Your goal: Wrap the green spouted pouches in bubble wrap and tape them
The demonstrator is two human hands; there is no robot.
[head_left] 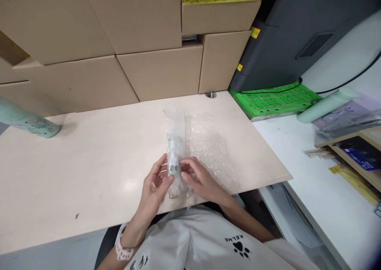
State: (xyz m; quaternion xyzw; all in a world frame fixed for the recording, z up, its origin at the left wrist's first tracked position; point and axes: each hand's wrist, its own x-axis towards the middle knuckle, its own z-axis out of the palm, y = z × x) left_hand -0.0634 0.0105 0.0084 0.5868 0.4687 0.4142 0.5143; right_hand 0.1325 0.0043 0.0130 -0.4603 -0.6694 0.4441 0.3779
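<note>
A slim, whitish item in a clear plastic sleeve lies lengthwise before me, with small dark green round marks on its lower part. What is inside is hard to make out. My left hand holds its left side, thumb on the front and fingers curled along the edge. From the other side, my right hand pinches at the right edge, where sleeve and wrap meet. A sheet of clear bubble wrap spreads flat on the table to the right, its left part against or under the sleeve.
Cardboard boxes are stacked along the back of the wooden table. A mint-green bottle stands at the left. At the right are a green plastic crate, another pale green bottle and a wooden shelf on a white table.
</note>
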